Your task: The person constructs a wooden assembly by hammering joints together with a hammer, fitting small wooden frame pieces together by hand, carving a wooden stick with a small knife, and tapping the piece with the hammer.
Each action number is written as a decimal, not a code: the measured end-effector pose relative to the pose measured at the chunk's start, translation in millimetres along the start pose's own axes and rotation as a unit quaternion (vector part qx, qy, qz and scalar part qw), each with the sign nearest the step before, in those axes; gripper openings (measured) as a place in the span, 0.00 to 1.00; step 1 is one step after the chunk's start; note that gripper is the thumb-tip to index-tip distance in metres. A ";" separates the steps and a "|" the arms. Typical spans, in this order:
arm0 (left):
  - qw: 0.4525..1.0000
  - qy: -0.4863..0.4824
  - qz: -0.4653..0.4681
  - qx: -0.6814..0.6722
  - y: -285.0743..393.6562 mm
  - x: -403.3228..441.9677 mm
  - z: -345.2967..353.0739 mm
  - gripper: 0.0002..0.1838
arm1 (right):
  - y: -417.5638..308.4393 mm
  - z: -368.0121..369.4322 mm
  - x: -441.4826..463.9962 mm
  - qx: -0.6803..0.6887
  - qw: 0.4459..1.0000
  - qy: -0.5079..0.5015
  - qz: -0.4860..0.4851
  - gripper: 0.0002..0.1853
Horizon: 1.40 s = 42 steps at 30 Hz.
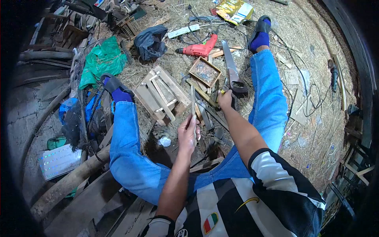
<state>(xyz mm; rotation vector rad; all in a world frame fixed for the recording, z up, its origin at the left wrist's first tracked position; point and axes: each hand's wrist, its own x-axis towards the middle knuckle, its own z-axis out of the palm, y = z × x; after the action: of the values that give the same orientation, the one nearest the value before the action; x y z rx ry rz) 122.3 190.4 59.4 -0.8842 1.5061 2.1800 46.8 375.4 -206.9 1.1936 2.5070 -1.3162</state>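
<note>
My left hand [187,133] is closed round a thin wooden strip [193,98], which it holds nearly upright between my legs. My right hand [225,99] is closed on a small object with a yellow part [222,92]; its kind is mostly hidden by the fingers. Just beyond that hand lies a handsaw [230,59], its dark handle nearest to me. A wooden box of small metal pieces, likely nails or screws [205,71], sits ahead of both hands. Left of the strip rests a slatted wooden frame [161,93].
A red power drill [199,46], a white power strip [183,31] and a black plastic bag [151,41] lie farther ahead. A green bag [103,59] is at the left. Cables [312,94] run over the straw-covered ground at the right. Wooden poles [67,183] lie at lower left.
</note>
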 end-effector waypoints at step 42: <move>0.993 0.035 0.055 -0.096 23.3 15.7 -42.0 0.19 | -112.5 24.7 -17.7 -0.094 0.938 -0.241 -0.232 0.18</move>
<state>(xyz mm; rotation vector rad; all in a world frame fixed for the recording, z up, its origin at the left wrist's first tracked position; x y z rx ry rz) 109.0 141.8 55.3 -0.9682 1.4246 2.4294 -22.2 309.5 -140.0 0.1952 2.5252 -1.2146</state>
